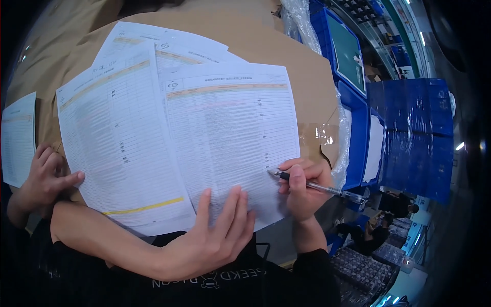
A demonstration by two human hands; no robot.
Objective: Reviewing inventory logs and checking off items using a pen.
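Note:
A printed table sheet (230, 123) lies in front of me, with short handwritten marks down its right side. My left hand (217, 240) rests on its lower edge, fingers stretched out. In my right hand (307, 187) is a pen (323, 189) with a clear barrel, its tip at the sheet's lower right. Overlapping on the left is a second printed sheet (120, 138) with a yellow highlighted row near its bottom. Further sheets (138, 38) stick out behind these two. Another person's hand (48, 174) is at the second sheet's left edge, its thumb near the paper.
Brown cardboard (255, 38) covers the work surface. One more sheet (18, 138) lies at the far left. On the right stand blue bins (353, 138) with clear plastic wrap (302, 25) and a green board (348, 53). People (376, 233) sit in the background at lower right.

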